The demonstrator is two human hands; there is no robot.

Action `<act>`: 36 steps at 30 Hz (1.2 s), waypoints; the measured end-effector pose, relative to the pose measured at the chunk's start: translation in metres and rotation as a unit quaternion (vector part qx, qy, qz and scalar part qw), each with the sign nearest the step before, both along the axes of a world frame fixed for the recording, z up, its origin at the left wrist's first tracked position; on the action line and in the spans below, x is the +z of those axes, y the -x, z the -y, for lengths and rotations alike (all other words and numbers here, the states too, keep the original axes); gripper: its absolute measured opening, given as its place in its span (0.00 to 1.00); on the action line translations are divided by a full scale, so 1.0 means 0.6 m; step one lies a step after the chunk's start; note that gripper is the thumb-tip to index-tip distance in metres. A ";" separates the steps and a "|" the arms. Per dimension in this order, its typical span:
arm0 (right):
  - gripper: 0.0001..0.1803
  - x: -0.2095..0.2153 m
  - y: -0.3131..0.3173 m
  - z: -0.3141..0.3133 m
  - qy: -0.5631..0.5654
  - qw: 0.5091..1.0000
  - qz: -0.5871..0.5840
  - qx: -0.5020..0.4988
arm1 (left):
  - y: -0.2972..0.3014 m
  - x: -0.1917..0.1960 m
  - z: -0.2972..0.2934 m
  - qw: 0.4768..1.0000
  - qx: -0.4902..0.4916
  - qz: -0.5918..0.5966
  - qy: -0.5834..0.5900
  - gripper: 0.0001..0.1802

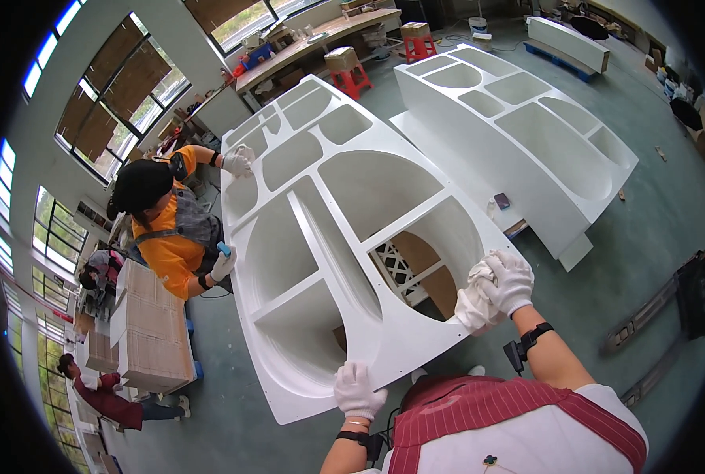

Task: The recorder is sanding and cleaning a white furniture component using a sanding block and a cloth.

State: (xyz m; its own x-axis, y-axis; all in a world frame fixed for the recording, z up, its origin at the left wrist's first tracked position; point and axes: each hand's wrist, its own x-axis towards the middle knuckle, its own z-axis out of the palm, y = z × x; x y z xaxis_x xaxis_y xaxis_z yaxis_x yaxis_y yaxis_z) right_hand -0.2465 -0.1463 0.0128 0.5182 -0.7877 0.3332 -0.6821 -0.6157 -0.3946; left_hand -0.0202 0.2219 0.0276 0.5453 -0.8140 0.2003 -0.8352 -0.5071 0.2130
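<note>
A large white shelf unit [375, 322] with curved and rectangular openings lies in front of me. My left hand [357, 391], in a white glove, is at its near edge, fingers closed over the rim beside a rounded opening. At the near right corner, my right hand [512, 282], also gloved, is closed on a bunched white cloth [479, 300] that touches the unit's edge. The fingertips under the cloth are hidden. Across the unit on the left stands a co-worker [171, 253] in orange, with one gloved hand on the unit and the other holding a small blue block [224, 249].
A second white shelf unit [546, 154] lies at the back right. Red stools [352, 80] and a workbench [321, 43] stand behind. Stacked cardboard [155, 328] sits at left, near another person [103, 395]. A pallet jack [676, 308] is on the right.
</note>
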 end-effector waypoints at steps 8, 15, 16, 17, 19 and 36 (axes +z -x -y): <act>0.30 -0.006 -0.022 -0.014 -0.003 0.993 -0.030 -0.110 | -0.108 -0.030 -0.180 0.982 0.113 -0.042 -0.145 0.44; 0.32 -0.019 -0.067 -0.062 -0.041 0.962 -0.072 -0.258 | -0.304 -0.043 -0.227 0.944 0.264 -0.075 -0.185 0.47; 0.32 -0.020 -0.070 -0.065 -0.031 0.964 -0.066 -0.255 | -0.335 -0.043 -0.218 0.942 0.270 -0.080 -0.184 0.46; 0.32 -0.020 -0.070 -0.066 -0.021 0.965 -0.059 -0.253 | -0.365 -0.043 -0.212 0.942 0.265 -0.080 -0.190 0.45; 0.32 -0.020 -0.069 -0.066 -0.013 0.966 -0.055 -0.252 | -0.423 -0.049 -0.196 0.948 0.248 -0.078 -0.184 0.44; 0.30 -0.031 -0.069 -0.059 -0.006 0.961 -0.083 -0.263 | -0.567 -0.042 -0.108 0.897 0.375 -0.235 -0.002 0.38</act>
State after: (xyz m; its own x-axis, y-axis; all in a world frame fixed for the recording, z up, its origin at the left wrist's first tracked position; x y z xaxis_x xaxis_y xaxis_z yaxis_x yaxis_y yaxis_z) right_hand -0.2050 -0.1106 -0.0057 0.0918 -0.9585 0.2700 -0.9520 -0.1640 -0.2584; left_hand 0.3197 0.2869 0.0024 0.9630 -0.1836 -0.1971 -0.0780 -0.8904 0.4485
